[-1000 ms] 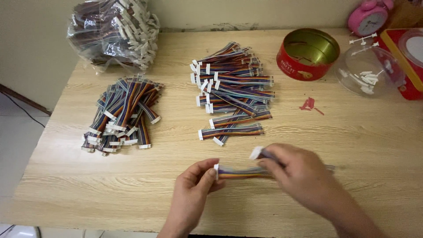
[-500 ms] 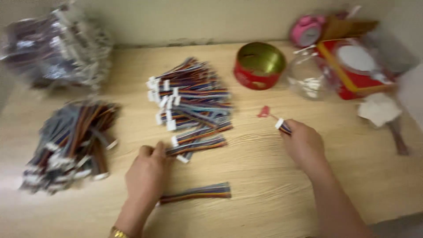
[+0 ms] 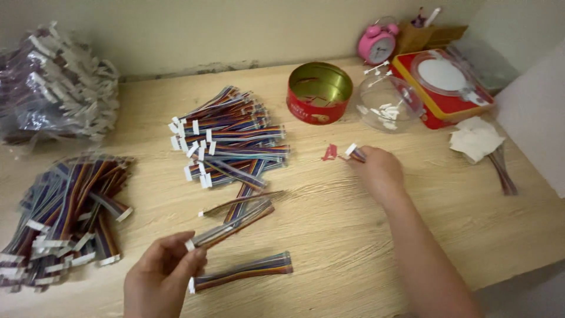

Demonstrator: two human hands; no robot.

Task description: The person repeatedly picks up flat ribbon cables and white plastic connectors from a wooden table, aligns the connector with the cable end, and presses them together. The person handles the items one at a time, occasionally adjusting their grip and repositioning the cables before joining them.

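**Inspector:** While the wooden table (image 3: 365, 235) is in full view from the head camera, report the state of each hand.

**Technician:** The left hand (image 3: 162, 277) is at the near edge of the table. Its fingers are closed in a pinch on the white connector end of a multicoloured ribbon cable (image 3: 235, 222), which runs up and to the right from the fingertips, lifted off the surface. A second ribbon cable (image 3: 244, 271) lies flat on the table just beside that hand, to its right.

**Inspector:** And the right hand?

**Technician:** The right hand (image 3: 379, 171) is farther back, well apart from the left. It is closed around a small white connector (image 3: 352, 149) that protrudes from its fingertips. A small red piece (image 3: 329, 153) lies on the table just beside that connector.

**Inspector:** List the surrounding items.

**Technician:** A middle pile of ribbon cables (image 3: 229, 141) lies behind the left hand. A left pile of cables (image 3: 65, 218) sits near the table's left edge, and a clear bag of cables (image 3: 56, 88) rests behind it. A red tin (image 3: 318, 94) stands open near the wall. A clear plastic container (image 3: 388, 103) with small white parts is just beside the tin, next to a red box (image 3: 441, 88). A pink alarm clock (image 3: 376, 44) stands behind them. A crumpled white tissue (image 3: 475, 141) lies near the right edge.
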